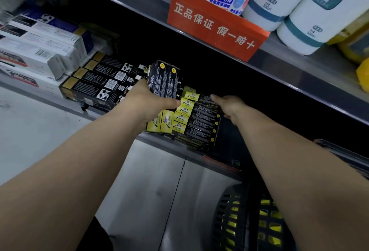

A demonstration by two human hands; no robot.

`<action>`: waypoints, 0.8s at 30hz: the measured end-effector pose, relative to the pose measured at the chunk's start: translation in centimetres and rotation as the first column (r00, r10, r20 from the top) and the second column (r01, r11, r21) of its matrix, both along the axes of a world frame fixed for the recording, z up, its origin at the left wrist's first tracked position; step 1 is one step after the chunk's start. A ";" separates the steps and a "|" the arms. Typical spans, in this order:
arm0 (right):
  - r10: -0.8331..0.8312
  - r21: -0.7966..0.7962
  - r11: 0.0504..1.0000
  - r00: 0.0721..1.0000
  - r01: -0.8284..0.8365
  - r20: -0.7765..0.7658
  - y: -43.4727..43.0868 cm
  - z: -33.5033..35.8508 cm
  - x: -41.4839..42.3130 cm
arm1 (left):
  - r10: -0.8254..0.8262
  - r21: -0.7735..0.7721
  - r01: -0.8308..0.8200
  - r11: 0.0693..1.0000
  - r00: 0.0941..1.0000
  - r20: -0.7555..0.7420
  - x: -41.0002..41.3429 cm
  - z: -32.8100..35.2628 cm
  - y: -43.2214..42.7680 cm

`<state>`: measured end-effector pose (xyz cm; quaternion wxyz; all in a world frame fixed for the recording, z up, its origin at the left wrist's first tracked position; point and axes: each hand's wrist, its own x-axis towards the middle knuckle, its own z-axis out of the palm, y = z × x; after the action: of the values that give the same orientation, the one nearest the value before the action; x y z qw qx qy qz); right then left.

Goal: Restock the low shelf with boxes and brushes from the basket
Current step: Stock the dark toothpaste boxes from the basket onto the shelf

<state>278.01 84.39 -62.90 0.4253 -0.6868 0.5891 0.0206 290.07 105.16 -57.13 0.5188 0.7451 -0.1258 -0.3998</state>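
Left hand [147, 101] grips two black boxes [165, 81] side by side, thumb wrapped across the near face, held tilted just above the low shelf [159, 143]. Right hand [231, 107] rests on the far right of the black-and-yellow box stack [195, 123] on that shelf. Its thumb points left and its fingers are lost in shadow, so I cannot tell the grip. Basket [229, 216] sits bottom right under the right forearm, with yellow showing through the slots. Black-and-gold boxes [95, 83] are lined up to the left.
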 end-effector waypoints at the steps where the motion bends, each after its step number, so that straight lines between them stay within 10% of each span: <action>1: 0.058 -0.013 0.998 0.998 -0.059 -0.027 0.1 -0.2 0.2 | -0.002 0.002 0.002 1.000 1.000 0.000 0.0 0.0 0.0; 12: 0.431 -0.130 0.848 0.810 -0.514 -0.397 1.7 0.8 2.2 | -0.010 0.026 0.010 1.000 0.999 -0.032 -0.3 -0.3 -1.0; 17: 0.701 -0.116 0.713 0.707 -0.691 0.092 4.8 7.2 3.6 | -0.033 0.036 0.035 0.999 0.997 -0.069 -0.7 0.1 -1.2; 24: 0.834 -0.280 0.471 0.526 -0.836 -0.166 5.6 9.7 2.4 | -0.132 0.090 0.148 0.985 0.978 -0.161 -1.5 0.8 -1.0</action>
<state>280.43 89.96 -53.16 0.2396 -0.9460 0.1756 0.1299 288.61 104.12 -56.31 0.4592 0.7265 -0.1170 -0.4976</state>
